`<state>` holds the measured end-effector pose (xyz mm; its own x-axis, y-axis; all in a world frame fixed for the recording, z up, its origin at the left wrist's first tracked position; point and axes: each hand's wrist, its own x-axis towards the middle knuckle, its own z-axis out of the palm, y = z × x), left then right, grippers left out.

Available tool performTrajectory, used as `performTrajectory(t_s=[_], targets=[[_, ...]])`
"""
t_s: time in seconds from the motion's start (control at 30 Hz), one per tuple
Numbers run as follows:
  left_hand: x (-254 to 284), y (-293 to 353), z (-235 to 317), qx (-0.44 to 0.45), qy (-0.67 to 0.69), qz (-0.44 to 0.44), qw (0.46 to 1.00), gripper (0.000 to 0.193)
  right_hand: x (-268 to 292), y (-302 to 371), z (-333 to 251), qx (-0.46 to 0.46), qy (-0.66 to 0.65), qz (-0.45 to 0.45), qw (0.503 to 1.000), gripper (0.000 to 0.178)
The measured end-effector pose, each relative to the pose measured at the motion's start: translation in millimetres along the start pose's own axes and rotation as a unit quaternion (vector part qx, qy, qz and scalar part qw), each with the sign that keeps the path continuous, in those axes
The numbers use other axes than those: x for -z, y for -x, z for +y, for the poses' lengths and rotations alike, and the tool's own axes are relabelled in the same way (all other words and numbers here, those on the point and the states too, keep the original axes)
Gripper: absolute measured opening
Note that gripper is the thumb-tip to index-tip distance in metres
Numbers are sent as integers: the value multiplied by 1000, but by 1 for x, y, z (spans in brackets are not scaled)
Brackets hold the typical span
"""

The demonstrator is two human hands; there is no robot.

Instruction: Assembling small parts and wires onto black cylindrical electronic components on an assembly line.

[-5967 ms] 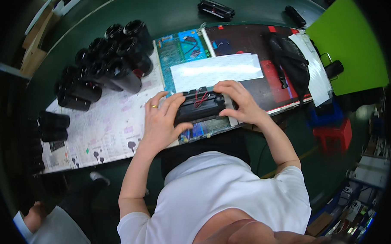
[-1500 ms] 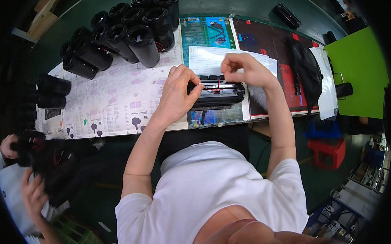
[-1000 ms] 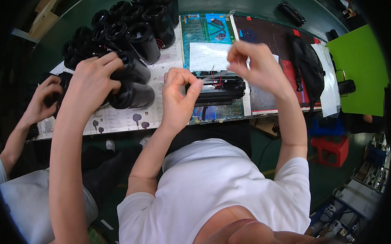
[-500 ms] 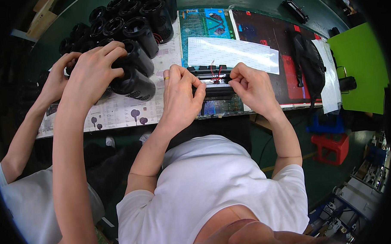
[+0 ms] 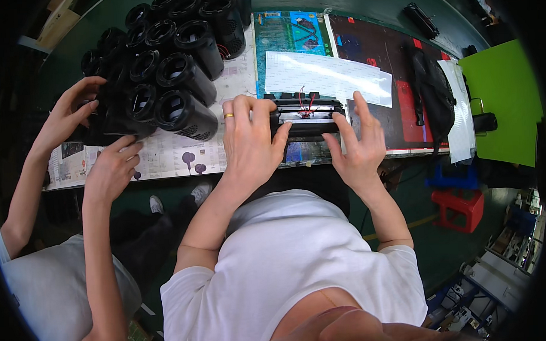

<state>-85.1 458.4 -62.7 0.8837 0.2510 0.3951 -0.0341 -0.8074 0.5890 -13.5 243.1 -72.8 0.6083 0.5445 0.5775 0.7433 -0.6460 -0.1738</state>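
A long black plastic housing lies crosswise before me, with a pale strip along its open middle and thin red wires rising from it. My left hand grips its left end, thumb at the front and fingers behind. At the right end is my right hand, its fingers spread. The index fingertip and thumb are at the housing's edge, and the other fingers point away from it. Under and behind the housing are a blue printed sheet and a glossy white sheet of labels.
Many black cylindrical housings crowd the table at the left. There a co-worker's hands handle one. A black pouch, white sheets and a green board stand at the right. A red stool is below the table.
My right hand's fingers have opened from a pinch and spread at the housing's right end. My left hand stays on it. The co-worker's near hand has drawn back toward the table edge.
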Motion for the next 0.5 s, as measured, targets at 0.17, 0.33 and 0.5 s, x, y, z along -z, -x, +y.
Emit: performTrajectory(t_s=[0.17,0.33,0.5], targets=[[-12,0,4,-121,15,-1,992,33,-2,-23,0,10,-192,-28,981,32],[-21,-4,-2,-120,21,-13,993,31,-19,-32,11,15,-255,-74,964,21],[-11,-7,-7,-86,15,-25,996,34,-16,-27,49,95,-258,-56,960,34]])
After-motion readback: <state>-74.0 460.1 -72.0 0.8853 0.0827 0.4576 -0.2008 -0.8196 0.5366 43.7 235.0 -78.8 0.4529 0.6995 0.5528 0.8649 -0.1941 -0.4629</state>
